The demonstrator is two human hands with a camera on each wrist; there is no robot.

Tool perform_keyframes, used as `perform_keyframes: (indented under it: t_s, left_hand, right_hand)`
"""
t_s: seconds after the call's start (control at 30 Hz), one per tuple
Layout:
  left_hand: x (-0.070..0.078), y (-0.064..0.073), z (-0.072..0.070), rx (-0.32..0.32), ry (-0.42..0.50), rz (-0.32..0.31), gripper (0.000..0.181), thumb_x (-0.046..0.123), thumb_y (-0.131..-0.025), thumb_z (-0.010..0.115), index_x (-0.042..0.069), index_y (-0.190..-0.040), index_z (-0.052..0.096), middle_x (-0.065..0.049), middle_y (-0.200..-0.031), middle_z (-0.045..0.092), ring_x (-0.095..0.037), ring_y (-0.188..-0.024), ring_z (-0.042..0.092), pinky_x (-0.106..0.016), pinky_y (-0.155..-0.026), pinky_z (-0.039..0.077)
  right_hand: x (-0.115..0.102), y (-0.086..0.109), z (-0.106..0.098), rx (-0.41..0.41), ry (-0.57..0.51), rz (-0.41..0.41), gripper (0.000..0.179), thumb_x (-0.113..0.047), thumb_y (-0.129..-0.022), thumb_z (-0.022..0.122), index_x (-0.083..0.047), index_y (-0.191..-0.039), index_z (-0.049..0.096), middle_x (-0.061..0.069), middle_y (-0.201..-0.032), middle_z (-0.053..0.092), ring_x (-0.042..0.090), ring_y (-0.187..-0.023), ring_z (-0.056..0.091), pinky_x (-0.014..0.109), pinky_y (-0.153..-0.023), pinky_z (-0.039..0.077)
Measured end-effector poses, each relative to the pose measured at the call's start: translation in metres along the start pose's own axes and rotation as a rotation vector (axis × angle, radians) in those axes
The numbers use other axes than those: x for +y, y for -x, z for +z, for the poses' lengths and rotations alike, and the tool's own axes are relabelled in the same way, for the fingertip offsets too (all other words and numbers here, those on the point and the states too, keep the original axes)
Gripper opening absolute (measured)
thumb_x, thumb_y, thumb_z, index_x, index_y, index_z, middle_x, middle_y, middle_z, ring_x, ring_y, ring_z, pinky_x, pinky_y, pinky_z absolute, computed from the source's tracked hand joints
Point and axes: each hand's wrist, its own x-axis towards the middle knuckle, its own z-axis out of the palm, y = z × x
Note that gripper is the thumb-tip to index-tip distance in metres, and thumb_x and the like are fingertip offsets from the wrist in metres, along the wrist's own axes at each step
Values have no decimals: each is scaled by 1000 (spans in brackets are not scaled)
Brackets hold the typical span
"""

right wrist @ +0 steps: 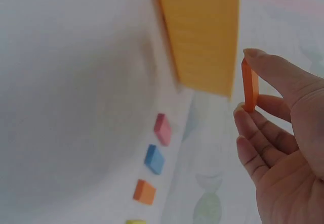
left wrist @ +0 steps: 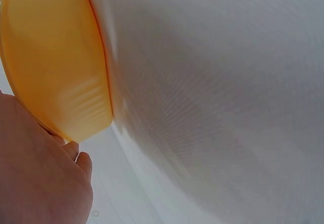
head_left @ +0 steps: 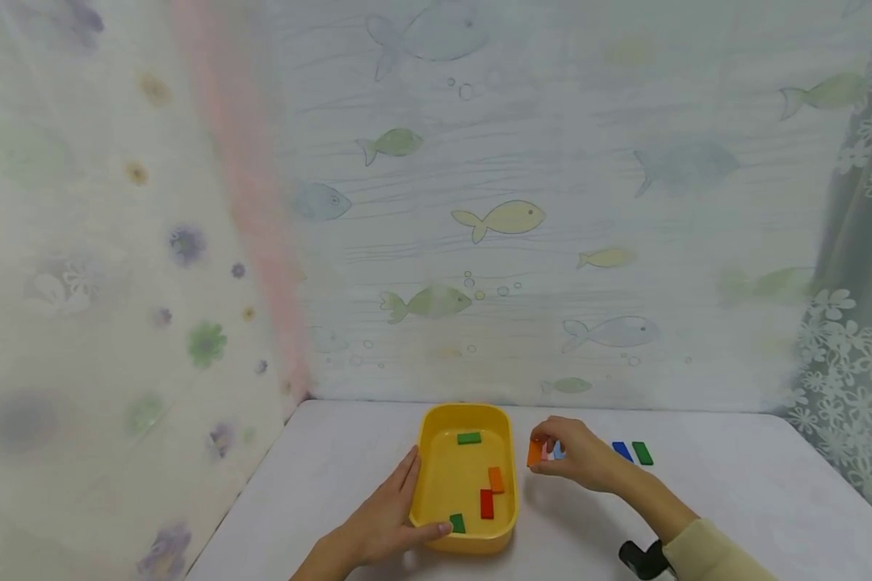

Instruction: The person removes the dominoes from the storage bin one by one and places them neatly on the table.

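Held orange tile (right wrist: 250,86): just beside the tub's right rim, upright in the right wrist view, long axis up and down, a narrow edge toward that camera.
Right hand (head_left: 580,456): pinches that tile end to end, thumb on one end, fingertip on the other.
Left hand (head_left: 381,512): holds the yellow tub (head_left: 442,472) at its near-left corner, thumb over the rim, fingers along the outer left wall.
Tub's direction: long axis runs near to far.
Tiles in tub, four: two green (head_left: 468,438), the far one lying crosswise; one orange (head_left: 496,480) and one red (head_left: 487,504), both lengthwise.
Loose tiles, six seen: pink (right wrist: 163,129), light blue (right wrist: 154,159), orange, yellow (right wrist: 135,221) (cropped), dark blue (head_left: 622,452), green.
Edges: tub's far rim near the surface's (head_left: 734,484) far edge.
Room: narrow gap between tub and held tile; broad stretch of surface right of the loose green tile.
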Motion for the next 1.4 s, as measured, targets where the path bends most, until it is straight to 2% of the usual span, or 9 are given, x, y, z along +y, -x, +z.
perform_keyframes:
  t_s: [0.27,0.4,0.47,0.77,1.13,1.3,1.4]
  left_hand:
    - [1,0,0,10,-1,8,117,79,-87,56,6,-165,10,-10,-173,5,-32,-154,26,-59,-117,33]
    - [1,0,1,15,-2,9,116,79,-87,56,6,-165,10,-9,-173,5,-32,-153,26,-59,-117,33]
    - [1,0,1,15,-1,8,116,79,-86,56,6,-165,10,-10,-173,5,-32,-153,27,-59,-117,34]
    - [1,0,2,17,-1,11,116,79,-87,56,6,-165,11,-10,-173,6,-33,-153,27,-59,-116,35]
    - [1,-1,2,19,-9,16,116,78,-87,55,5,-165,10,-10,-172,6,-32,-153,27,-59,-117,34]
    - [2,0,0,13,-3,8,116,78,-87,55,5,-164,10,-10,-173,5,-32,-153,26,-59,-117,33]
    - [3,1,-1,12,-1,3,116,78,-87,55,4,-164,10,-10,-173,5,-32,-153,26,-59,-117,33]
  right_hand:
    - [23,4,9,-57,32,57,35,-23,-88,83,-3,-113,70,-3,-95,62,22,-89,57,39,-82,57]
    - [29,5,18,-104,59,138,29,-20,-87,84,-7,-109,71,-5,-93,60,20,-90,55,38,-83,57]
    - [30,7,22,-122,82,152,27,-21,-86,84,-10,-107,71,-5,-92,58,19,-89,54,35,-82,57]
    - [35,10,25,-152,141,92,29,-28,-88,83,-12,-109,71,-8,-94,56,16,-85,52,27,-75,51]
    - [40,8,24,-179,117,60,29,-26,-89,82,-10,-111,73,-6,-96,56,16,-85,52,25,-74,51]
    - [38,6,24,-176,131,90,31,-26,-88,82,-10,-113,74,-6,-99,57,16,-86,52,26,-75,52]
    - [32,6,22,-164,122,113,33,-25,-88,82,-9,-116,73,-3,-104,60,18,-91,55,32,-82,56]
